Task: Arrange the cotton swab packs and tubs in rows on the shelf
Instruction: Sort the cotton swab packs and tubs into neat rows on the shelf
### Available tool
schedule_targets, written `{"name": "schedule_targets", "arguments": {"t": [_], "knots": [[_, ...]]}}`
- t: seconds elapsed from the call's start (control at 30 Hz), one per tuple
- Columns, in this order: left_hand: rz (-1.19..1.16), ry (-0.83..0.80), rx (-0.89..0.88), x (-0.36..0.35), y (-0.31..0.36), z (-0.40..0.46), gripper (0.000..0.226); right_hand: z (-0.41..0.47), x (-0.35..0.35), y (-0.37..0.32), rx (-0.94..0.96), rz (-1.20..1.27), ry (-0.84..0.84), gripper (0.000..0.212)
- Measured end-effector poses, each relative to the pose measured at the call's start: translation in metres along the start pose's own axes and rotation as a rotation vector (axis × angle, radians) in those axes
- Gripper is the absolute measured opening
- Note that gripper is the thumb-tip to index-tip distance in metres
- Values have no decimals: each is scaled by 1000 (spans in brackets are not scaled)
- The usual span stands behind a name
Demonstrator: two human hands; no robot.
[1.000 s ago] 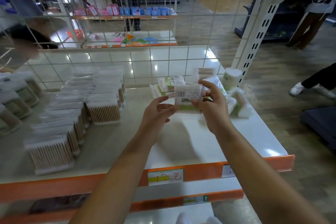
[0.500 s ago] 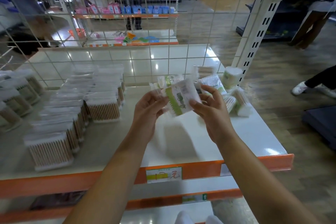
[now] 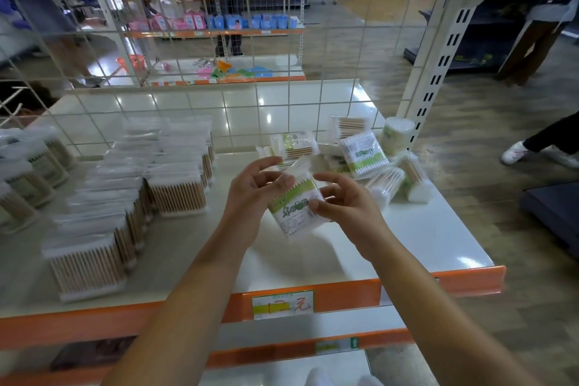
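A clear cotton swab pack (image 3: 294,207) with a green and white label is held tilted above the white shelf (image 3: 423,229). My left hand (image 3: 250,194) grips its left side, thumb on top. My right hand (image 3: 344,204) pinches its right edge with thumb and curled fingers. Behind it lies a loose heap of swab packs (image 3: 363,155) and a round tub (image 3: 395,135) at the shelf's back right. Rows of wooden-stick swab packs (image 3: 175,188) stand on the left half of the shelf.
A wire grid panel (image 3: 219,72) backs the shelf. The shelf's orange front rail (image 3: 344,298) carries a price label. A white slotted upright (image 3: 438,72) stands at the right. More tubs (image 3: 28,172) line the far left. People stand on the floor at right and beyond.
The pack has turned from barcode side up to label side up and dropped lower between my hands. My left hand moved from beside it to gripping it.
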State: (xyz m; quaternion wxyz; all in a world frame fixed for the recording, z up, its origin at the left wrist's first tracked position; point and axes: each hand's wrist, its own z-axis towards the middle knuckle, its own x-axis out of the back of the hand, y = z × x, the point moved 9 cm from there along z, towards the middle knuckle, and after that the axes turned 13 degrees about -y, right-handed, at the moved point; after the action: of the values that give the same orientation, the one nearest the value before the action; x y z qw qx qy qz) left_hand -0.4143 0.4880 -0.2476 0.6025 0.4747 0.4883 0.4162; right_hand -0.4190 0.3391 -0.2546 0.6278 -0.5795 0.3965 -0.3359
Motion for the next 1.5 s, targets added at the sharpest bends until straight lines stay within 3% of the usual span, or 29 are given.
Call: {"name": "schedule_targets", "arguments": {"t": [0.17,0.4,0.47,0.57,0.67,0.8,1.13,1.3,1.5], "knots": [[-243,-29,4,-4,-9,-6,45,-1,9,1,79,114,125,41],[-161,-88,57,-12,-19,-11,30,-2,14,-2,154,135,224,36],[-151,-68,44,-10,-18,-11,29,-3,16,-3,156,-5,266,37],[-119,-41,37,-8,-17,-11,26,-8,21,-16,176,-410,399,26],[-69,-16,24,-7,-17,-11,20,-10,13,-33,302,-678,426,14],[65,6,-13,-8,-11,-10,21,-7,1,-38,324,-796,383,18],[608,11,-235,-21,21,-20,25,-1,-27,-49,135,-663,170,22],[827,-47,-311,-17,33,-32,15,7,-34,-52,176,-760,209,24],[1100,-55,-308,23,55,-44,27,21,-56,-42,181,-676,210,34]]}}
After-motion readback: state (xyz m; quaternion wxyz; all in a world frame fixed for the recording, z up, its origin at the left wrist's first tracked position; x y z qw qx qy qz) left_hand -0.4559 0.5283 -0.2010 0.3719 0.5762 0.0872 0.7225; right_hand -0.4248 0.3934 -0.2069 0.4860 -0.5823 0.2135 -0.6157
